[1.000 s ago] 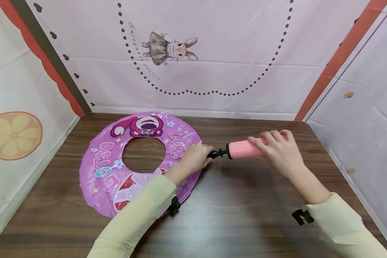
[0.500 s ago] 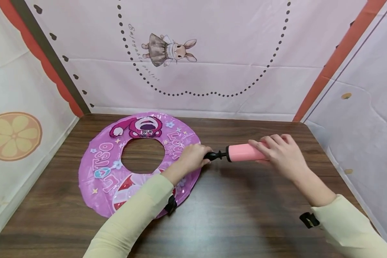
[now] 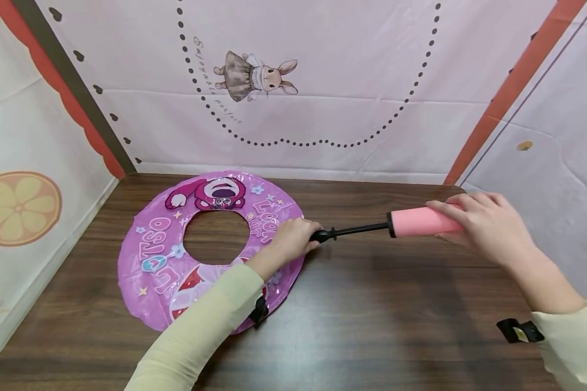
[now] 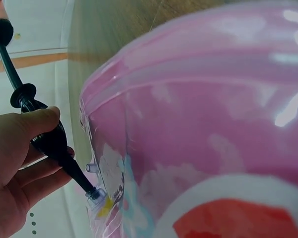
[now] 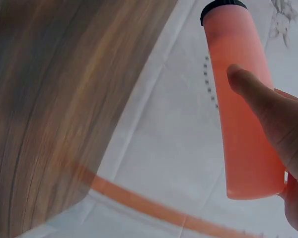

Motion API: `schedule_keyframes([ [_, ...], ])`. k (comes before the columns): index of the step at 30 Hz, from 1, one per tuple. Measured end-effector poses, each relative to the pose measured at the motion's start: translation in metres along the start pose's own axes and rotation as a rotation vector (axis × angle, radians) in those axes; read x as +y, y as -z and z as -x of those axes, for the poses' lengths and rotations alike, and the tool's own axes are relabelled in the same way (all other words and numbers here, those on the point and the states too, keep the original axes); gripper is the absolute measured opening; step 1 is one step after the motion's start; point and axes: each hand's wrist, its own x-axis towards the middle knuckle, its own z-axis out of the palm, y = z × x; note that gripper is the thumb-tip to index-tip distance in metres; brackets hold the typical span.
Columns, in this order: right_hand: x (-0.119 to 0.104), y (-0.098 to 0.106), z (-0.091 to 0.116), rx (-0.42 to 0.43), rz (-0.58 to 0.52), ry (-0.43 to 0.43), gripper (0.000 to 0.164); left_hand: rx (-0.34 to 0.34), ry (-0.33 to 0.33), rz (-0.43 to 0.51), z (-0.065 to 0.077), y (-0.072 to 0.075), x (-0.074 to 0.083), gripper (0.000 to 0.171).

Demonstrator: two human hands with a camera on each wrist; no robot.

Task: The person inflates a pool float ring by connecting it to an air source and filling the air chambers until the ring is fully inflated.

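Observation:
A purple inflatable swim ring [image 3: 144,260] with printed characters and letters lies on the left of the table. My left hand [image 3: 293,238] is at its right edge, gripping the black nozzle end [image 4: 52,141] of a hand pump. In the left wrist view the nozzle's tip sits in the ring's clear valve [image 4: 95,196]. My right hand [image 3: 491,228] holds the pump's pink barrel [image 3: 418,221], its thumb along the side in the right wrist view. Between barrel and nozzle end, a long stretch of thin black rod [image 3: 362,229] is exposed.
The brown wooden table [image 3: 342,336] is bounded by a pink printed cloth wall [image 3: 342,65] behind and pale cloth walls on both sides. Black straps [image 3: 520,330] are fixed near both sleeve cuffs.
My right hand has drawn the pink barrel to the right, away from the nozzle, so much more rod shows. My left hand and the swim ring stay nearly in place.

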Motion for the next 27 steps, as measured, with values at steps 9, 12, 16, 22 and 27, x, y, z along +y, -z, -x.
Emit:
schedule_keyframes([
  [9,-0.057,-0.040,-0.048,0.075,0.061,0.092,0.057,0.066,-0.090,-0.039,0.001,0.003,0.004,0.020],
  [12,-0.066,-0.046,-0.055,0.078,0.076,0.093,0.056,0.074,-0.085,-0.032,0.002,0.003,0.003,0.020],
  [16,-0.069,-0.049,-0.051,0.069,0.071,0.093,0.057,0.049,-0.075,-0.033,0.002,0.003,0.002,0.022],
  [22,-0.054,-0.040,-0.030,0.064,0.019,0.110,0.059,0.004,-0.041,-0.024,0.002,0.002,0.000,0.027],
  [27,-0.028,-0.016,-0.008,0.046,-0.017,0.076,0.050,0.000,-0.025,-0.029,0.004,0.001,0.000,0.029],
])
